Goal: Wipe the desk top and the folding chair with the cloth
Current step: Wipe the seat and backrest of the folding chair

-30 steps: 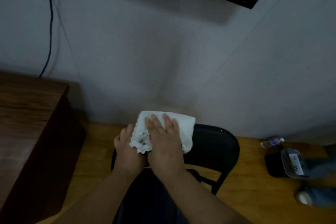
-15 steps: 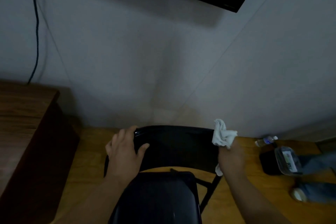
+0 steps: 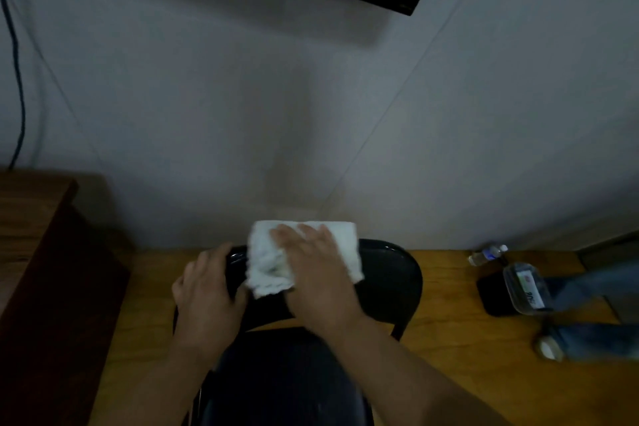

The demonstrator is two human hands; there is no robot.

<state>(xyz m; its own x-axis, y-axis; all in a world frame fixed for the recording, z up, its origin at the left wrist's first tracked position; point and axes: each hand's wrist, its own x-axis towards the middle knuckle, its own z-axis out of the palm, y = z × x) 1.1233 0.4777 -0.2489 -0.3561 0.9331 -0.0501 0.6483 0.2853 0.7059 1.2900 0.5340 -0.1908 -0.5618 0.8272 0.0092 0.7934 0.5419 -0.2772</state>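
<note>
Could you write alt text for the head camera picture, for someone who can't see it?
Seen from above, a right hand presses a white cloth flat over the top of a black folding chair's backrest, while the left hand grips the backrest's left end. A wooden desk stands at left; a small water bottle lies on the wooden floor at right.

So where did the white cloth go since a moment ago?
The right hand swept the cloth from the right end of the chair's backrest back toward the left, and now presses it flat over the top edge. The left hand kept gripping the backrest's left end. The desk and the bottle on the floor stayed put.
</note>
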